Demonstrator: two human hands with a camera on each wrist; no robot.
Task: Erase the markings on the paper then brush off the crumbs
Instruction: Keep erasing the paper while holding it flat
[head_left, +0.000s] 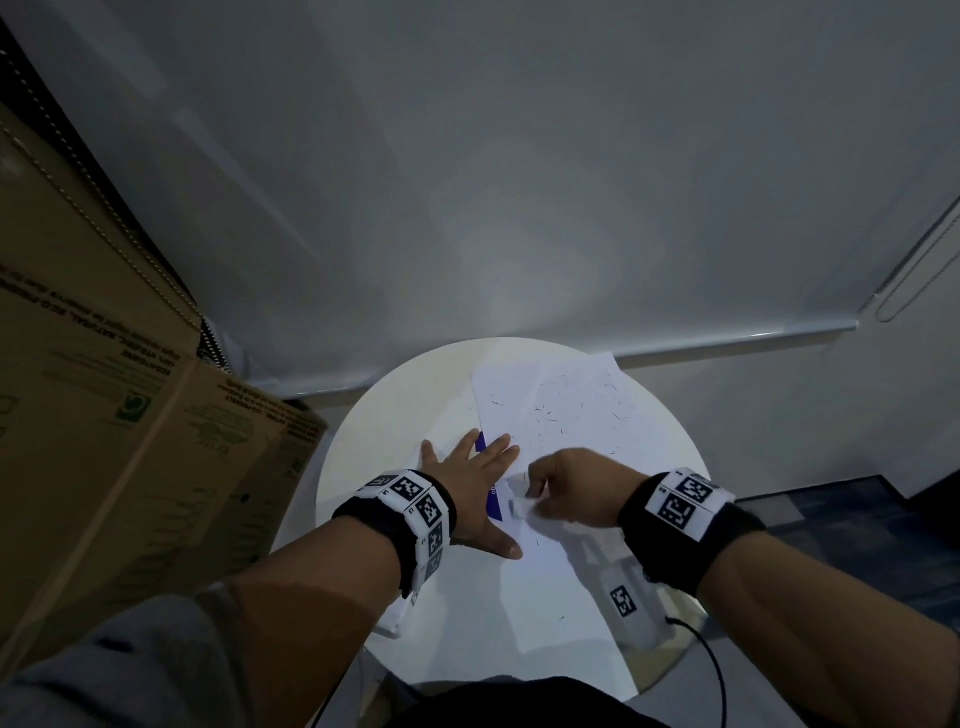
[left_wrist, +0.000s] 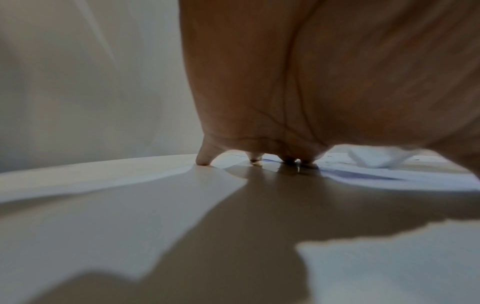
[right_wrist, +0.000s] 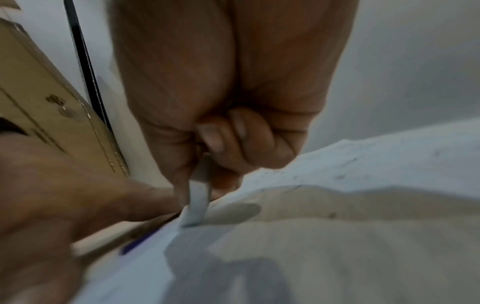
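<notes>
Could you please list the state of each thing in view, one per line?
paper: flat on the table, strewn with dark crumbs
eraser: upright, tip on the paper
left hand: spread flat, pressing the paper
right hand: gripping the eraser
round table: bears the paper
cardboard box: closed, beside the table

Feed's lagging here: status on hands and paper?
Left hand flat, pinning paper. Right hand grips eraser, tip on sheet. Crumbs litter far half. Nothing blocking.
</notes>
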